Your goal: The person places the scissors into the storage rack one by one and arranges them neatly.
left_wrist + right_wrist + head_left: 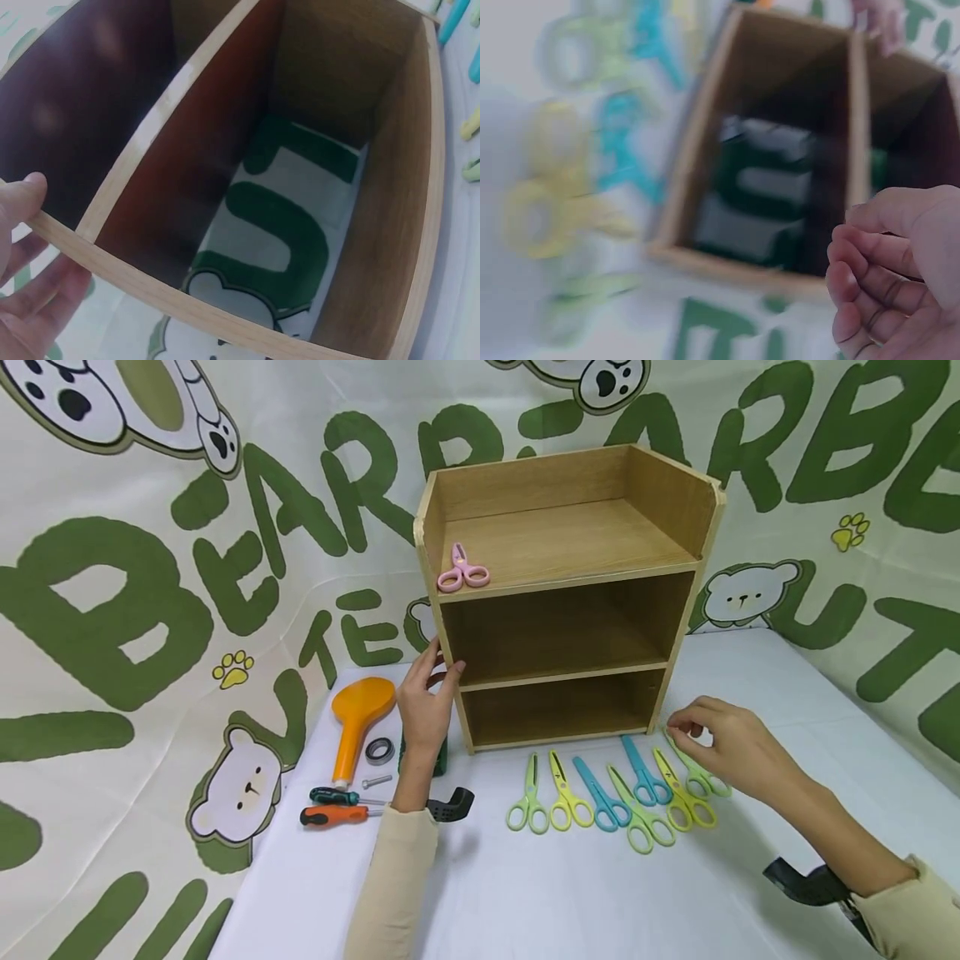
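A small wooden shelf (555, 539) with an open top and two compartments below stands on the white-covered table. My left hand (429, 702) grips the front edge of its left side panel, thumb on the front and fingers outside, as the left wrist view also shows. Close to the shelf's lower right corner, my right hand (723, 743) hovers with loosely curled fingers and nothing in them. Partly beneath it lies a pair of green scissors (686, 762). A pair of pink scissors (460, 558) lies at the left front of the shelf's top.
Several green, yellow and blue scissors (598, 792) lie in a row before the shelf. Left of it are an orange mallet-like tool (363, 706), a roll of black tape (379, 742), a bolt (377, 781) and two screwdrivers (330, 815). A printed cloth hangs behind.
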Tool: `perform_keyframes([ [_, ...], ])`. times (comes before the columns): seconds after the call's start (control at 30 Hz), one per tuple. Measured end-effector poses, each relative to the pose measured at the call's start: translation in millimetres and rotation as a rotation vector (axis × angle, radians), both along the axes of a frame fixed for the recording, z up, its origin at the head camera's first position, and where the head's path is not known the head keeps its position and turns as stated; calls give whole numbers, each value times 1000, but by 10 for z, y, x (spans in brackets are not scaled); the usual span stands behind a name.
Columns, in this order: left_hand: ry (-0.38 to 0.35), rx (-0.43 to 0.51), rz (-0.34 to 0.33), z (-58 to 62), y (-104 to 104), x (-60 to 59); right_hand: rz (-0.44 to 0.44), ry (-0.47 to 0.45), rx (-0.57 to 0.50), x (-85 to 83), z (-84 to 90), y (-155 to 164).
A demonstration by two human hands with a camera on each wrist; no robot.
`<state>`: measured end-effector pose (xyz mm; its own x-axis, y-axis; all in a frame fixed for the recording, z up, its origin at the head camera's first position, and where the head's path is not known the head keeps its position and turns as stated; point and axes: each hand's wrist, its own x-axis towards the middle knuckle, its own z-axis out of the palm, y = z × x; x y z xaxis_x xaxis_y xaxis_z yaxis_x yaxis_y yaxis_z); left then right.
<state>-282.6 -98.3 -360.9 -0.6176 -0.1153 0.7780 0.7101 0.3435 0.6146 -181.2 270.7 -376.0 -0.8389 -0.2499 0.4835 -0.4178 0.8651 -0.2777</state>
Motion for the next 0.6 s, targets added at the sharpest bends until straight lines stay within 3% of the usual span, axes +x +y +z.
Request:
perform_keyframes([
  [0.13, -1, 4, -3, 4, -1, -2, -52, -61, -2, -22, -371, 255],
  [0.27, 0, -6, 9, 11, -5, -8, -93, -115, 3, -46, -634, 467],
  [0.5, 1, 1, 6, 5, -9, -2, -142, -289, 49, -102, -846, 692],
  [0.6, -3, 3, -8, 3, -8, 2, -137, -320, 54, -101, -878, 756],
])
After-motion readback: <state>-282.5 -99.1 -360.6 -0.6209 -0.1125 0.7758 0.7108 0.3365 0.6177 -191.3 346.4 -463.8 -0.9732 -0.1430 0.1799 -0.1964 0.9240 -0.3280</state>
